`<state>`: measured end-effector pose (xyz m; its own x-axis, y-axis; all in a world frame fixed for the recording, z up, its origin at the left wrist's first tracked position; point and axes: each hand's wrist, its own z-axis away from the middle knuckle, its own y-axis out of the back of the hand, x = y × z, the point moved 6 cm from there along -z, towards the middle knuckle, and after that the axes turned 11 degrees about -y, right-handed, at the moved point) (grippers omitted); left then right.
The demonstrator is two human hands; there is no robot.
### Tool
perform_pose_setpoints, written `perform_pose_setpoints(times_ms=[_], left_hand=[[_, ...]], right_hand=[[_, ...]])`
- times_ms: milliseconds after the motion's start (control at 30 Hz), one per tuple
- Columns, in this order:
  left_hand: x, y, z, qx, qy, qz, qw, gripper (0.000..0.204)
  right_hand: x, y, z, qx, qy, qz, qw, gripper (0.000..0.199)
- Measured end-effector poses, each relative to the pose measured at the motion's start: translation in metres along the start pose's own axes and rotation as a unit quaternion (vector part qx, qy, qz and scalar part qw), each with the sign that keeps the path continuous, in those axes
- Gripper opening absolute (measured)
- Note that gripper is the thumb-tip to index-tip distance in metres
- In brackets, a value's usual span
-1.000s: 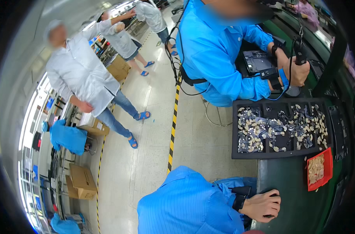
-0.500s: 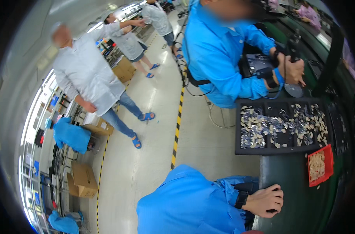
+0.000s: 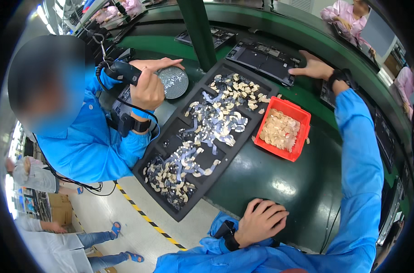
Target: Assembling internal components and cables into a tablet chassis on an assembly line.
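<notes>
My left hand [image 3: 261, 223] rests at the near edge of the green bench, its fingers curled down; what lies under them, if anything, is hidden. My right hand [image 3: 317, 67] reaches out at the far side and grips the right end of an opened laptop base [image 3: 264, 59], thumb on the near corner, fingers at the far one. The base is dark, with its inner parts showing. Next to it is a black compartment tray [image 3: 219, 169] filled with small cream-backed pieces and dark ribbon-like parts. A red bin [image 3: 300, 135] of cream scraps stands right of the tray.
At left a co-worker in blue holds a black powered screwdriver [image 3: 123, 72] on a hanging cable, near a round silver dish [image 3: 173, 83]. A green post [image 3: 198, 34] rises behind the tray. More laptop bases [image 3: 383, 139] line the right. People in pink sit beyond.
My view has swung from the aisle to the bench. My right arm now shows, its hand on the laptop base. The left hand stays at the bench edge.
</notes>
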<state>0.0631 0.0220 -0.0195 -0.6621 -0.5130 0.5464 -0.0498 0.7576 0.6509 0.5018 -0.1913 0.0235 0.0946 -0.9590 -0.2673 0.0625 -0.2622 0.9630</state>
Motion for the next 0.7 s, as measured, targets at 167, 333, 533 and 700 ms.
perform_pose_setpoints(times_ms=[167, 333, 533, 700], left_hand=[[0.001, 0.001, 0.004, 0.014, 0.026, 0.019, 0.999, 0.016], [-0.001, -0.003, 0.004, 0.0, 0.021, 0.018, 1.0, 0.019], [-0.006, 0.0, 0.007, 0.019, 0.004, 0.02, 1.0, 0.018], [-0.006, 0.005, 0.007, 0.065, -0.024, 0.066, 0.995, 0.012]], right_hand=[[-0.014, -0.03, -0.046, -0.116, -0.061, -0.076, 0.988, 0.111], [-0.017, -0.02, -0.023, -0.17, -0.147, -0.152, 0.962, 0.087], [0.026, -0.005, -0.021, -0.146, -0.047, -0.387, 0.909, 0.047], [0.087, 0.131, 0.078, 0.071, -0.127, -0.243, 0.959, 0.058]])
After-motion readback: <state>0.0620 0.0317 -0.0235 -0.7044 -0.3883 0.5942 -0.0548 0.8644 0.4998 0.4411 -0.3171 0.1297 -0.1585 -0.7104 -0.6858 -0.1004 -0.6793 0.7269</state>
